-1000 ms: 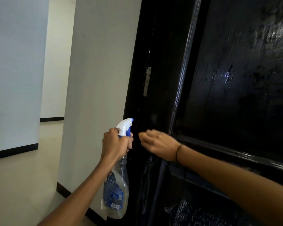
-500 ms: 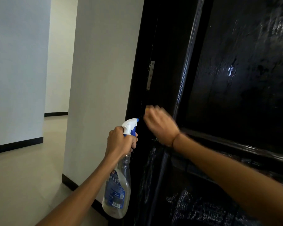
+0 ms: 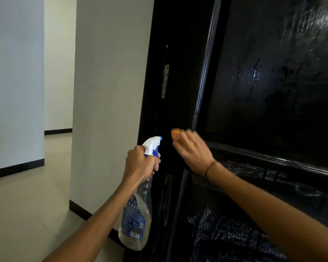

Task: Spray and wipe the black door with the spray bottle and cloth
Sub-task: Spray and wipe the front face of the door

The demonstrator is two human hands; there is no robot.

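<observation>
1. Two hands are up in front of me, both working at the left edge of the black door [image 3: 273, 82], which fills the view from 12 to 5 o'clock.
2. My left hand [image 3: 140, 163] sits just below centre, fingers clamped around the neck of the spray bottle [image 3: 135, 214], with the fingers wrapped at the blue trigger.
3. That bottle hangs down from the fist toward 6 o'clock; its body is clear, with a blue label, and its white nozzle points to 3 o'clock at the door's edge, just beside it.
4. My right hand [image 3: 192, 150] is at centre, a little toward 3 o'clock of the nozzle, fingers curled together on the cloth [image 3: 175, 134].
5. Only a small orange-tan bit of cloth shows, poking out at 11 o'clock of the knuckles; the hand is motion-blurred, and I cannot tell whether the cloth touches the wood.
6. Wrist band [image 3: 208, 168]: a thin dark loop on the right wrist.
7. Door surface looks glossy, with wet streaks and glints in the upper panel at 2 o'clock and pale smears in the lower panel at 5 o'clock.
8. Metal hinge plate [image 3: 165, 81] sits on the door's edge at 12 o'clock of the hands.
9. Pale wall [image 3: 106, 91] with dark skirting runs from 9 to 11 o'clock.
</observation>
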